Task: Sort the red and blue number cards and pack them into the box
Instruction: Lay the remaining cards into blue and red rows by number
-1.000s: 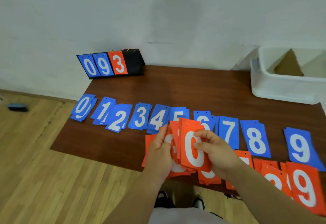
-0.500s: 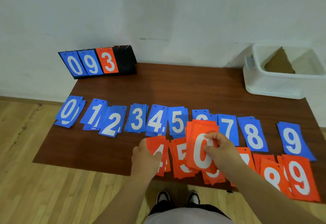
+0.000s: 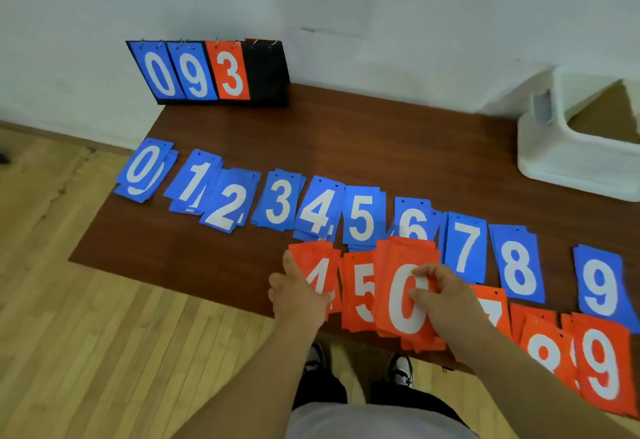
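Sorting at the table's near edge: my left hand (image 3: 298, 295) lies on the red 4 pile (image 3: 311, 258), which sits at its 1 o'clock, long axis running 12 to 6. Fingers cover the pile's lower left corner, thumb along its left edge; I cannot tell whether they pinch. This is the nearer hand. My right hand (image 3: 446, 296) grasps the red stack topped by 0 (image 3: 401, 300), overlapping the red 5 pile (image 3: 358, 296). The white box (image 3: 571, 165) stands at 2 o'clock, well apart.
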The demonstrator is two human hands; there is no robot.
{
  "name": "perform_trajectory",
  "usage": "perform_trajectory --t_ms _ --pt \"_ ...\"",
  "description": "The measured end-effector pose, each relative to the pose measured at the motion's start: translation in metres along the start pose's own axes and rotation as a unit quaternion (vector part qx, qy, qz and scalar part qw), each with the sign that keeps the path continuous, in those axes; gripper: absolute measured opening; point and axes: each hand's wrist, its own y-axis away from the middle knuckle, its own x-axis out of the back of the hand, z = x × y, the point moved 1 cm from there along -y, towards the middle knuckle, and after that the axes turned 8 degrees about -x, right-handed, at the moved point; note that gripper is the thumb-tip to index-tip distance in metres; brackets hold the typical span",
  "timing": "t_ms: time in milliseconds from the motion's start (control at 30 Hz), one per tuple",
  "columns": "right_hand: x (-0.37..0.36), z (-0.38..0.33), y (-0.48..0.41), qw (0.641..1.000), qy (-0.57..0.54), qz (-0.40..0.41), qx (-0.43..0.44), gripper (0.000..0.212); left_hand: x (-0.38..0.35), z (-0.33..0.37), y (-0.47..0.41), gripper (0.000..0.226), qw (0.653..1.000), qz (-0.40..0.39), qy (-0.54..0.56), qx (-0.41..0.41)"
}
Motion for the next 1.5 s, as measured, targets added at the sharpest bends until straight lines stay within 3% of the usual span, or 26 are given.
perform_trajectory --t_ms 267,567,767,867,1000,1300,1367,1433,1500 --pt "0.022 0.003 -0.02 0.997 0.006 -0.074 0.02 0.022 -0.008 0.005 0.01 0.119 0.997 0.041 0.043 0.05" --pt "0.023 -0.017 -0.017 0.988 0.021 -0.15 0.036 0.023 0.013 -0.001 0.044 0.108 0.944 0.081 0.32 0.001" --pt "-0.005 -0.055 0.0 0.962 -0.118 -0.246 0.007 0.026 0.051 0.006 0.073 0.065 0.902 0.07 0.421 -0.071" --pt "-0.014 -0.069 0.005 0.955 -0.138 -0.262 0.0 0.027 0.071 0.01 0.078 0.047 0.9 0.063 0.42 -0.101" --pt "-0.016 -0.08 0.011 0.953 -0.151 -0.26 -0.025 0.026 0.093 0.014 0.076 0.017 0.908 0.027 0.392 -0.144" --pt "-0.021 -0.073 0.029 0.95 -0.213 -0.22 -0.064 0.026 0.102 0.029 0.061 0.037 0.912 -0.152 0.32 -0.208" --pt "-0.022 -0.067 0.035 0.95 -0.239 -0.191 -0.064 0.026 0.093 0.04 0.054 0.036 0.894 -0.198 0.36 -0.179" --pt "-0.016 -0.06 0.044 0.95 -0.269 -0.146 -0.056 0.026 0.08 0.047 0.048 0.049 0.87 -0.246 0.405 -0.137" --pt "-0.011 -0.051 0.045 0.962 -0.256 -0.086 -0.037 0.026 0.067 0.045 0.04 0.049 0.873 -0.24 0.397 -0.152"
